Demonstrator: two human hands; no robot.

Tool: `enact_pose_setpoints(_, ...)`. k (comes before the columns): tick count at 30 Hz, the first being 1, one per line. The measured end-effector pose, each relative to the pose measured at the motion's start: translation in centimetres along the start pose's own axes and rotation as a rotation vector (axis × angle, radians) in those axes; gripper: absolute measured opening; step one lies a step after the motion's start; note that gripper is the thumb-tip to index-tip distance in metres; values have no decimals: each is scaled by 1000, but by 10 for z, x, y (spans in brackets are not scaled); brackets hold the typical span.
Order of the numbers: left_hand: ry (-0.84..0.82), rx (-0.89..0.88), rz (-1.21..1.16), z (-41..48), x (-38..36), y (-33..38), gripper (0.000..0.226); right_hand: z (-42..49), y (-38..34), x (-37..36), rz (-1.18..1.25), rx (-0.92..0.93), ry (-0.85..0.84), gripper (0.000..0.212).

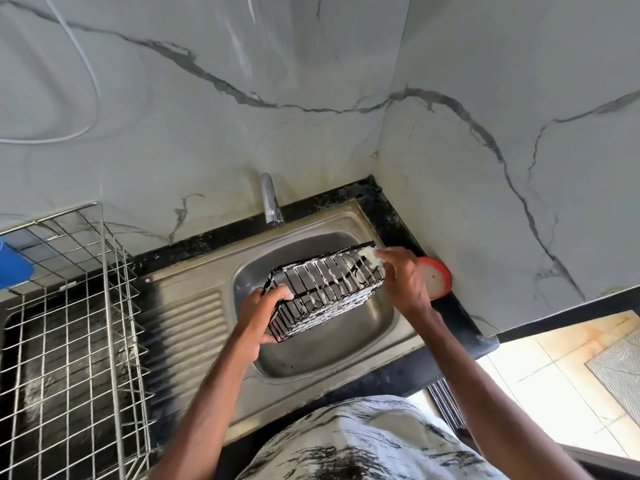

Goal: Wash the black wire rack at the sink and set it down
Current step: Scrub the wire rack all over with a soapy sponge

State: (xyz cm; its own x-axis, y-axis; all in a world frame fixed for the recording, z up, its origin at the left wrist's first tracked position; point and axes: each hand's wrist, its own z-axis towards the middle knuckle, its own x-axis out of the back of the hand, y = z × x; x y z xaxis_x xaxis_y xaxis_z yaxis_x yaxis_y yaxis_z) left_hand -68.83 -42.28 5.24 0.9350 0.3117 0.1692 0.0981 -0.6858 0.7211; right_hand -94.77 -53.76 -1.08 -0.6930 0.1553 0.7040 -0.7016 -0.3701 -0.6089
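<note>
At frame centre the left grip (258,315) clasped the soapy black rack (325,289), tilted over the sink (329,358), while the right grip (403,278) pinched a sudsy sponge (372,259) against its upper-right corner.

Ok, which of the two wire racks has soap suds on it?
The small black wire rack held over the steel sink, streaked white; the big silver wire rack at left shows none.
</note>
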Motion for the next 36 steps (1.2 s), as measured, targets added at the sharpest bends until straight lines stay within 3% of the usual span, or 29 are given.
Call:
enact_pose_setpoints(3,14,9,-18,-1,-1,-1,27,2,-3,-1,-13,-54,16,41)
enact_pose_setpoints(7,21,15,-49,-2,-1,1,26,-13,-51,-8,19,130,10,44)
enact_pose_setpoints(12,-23,-9,-33,-6,4,4,65,-12,-45,-6,26,138,-57,52)
enact_pose_setpoints(18,-64,-34,-12,-14,-2,3,50,14,-30,-3,-27,-63,71,36)
enact_pose_setpoints(23,-51,-55,-33,-11,-10,1,18,-1,-92,-14,99,238,1,28)
enact_pose_setpoints(25,-62,-68,-2,-9,-8,-1,24,-4,-92,-14,98,293,-26,28)
enact_pose_setpoints(27,-73,-71,21,-10,-5,0,35,4,-68,-10,44,201,8,33)
enact_pose_setpoints(30,-83,-75,20,-12,2,-2,52,15,-24,2,4,-87,0,42)
enact_pose_setpoints(36,-102,-73,5,-2,11,-7,69,16,-10,19,138,-531,-85,22)
